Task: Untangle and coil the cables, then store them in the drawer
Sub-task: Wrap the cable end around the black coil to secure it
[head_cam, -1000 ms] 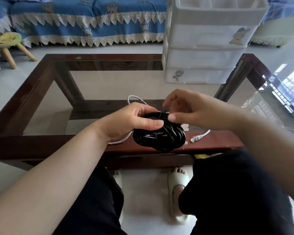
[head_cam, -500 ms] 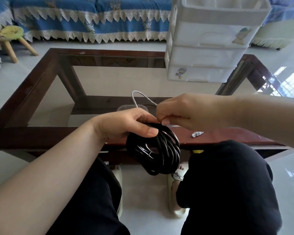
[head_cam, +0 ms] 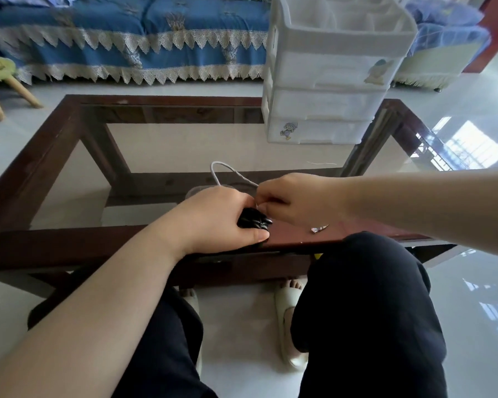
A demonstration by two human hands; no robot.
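My left hand (head_cam: 213,219) grips a coiled black cable (head_cam: 253,221) at the near edge of the glass table; most of the coil is hidden under the hand and below the table edge. My right hand (head_cam: 293,201) has its fingers curled at the top of the coil, pinching something thin there that I cannot make out. A white cable (head_cam: 227,170) loops on the glass just behind the hands, and its clear plug (head_cam: 318,229) lies on the wooden rim to the right. The white drawer unit (head_cam: 325,93) stands at the table's far right, all drawers closed.
The table (head_cam: 69,156) is glass in a dark wooden frame. My knees in black trousers sit under its near edge. A blue sofa runs along the back, and a small wooden stool (head_cam: 0,79) stands at the far left.
The black coil, which hung down in front of my knees, has been bunched up into my left hand at the table edge. My right hand has stayed at the coil's top.
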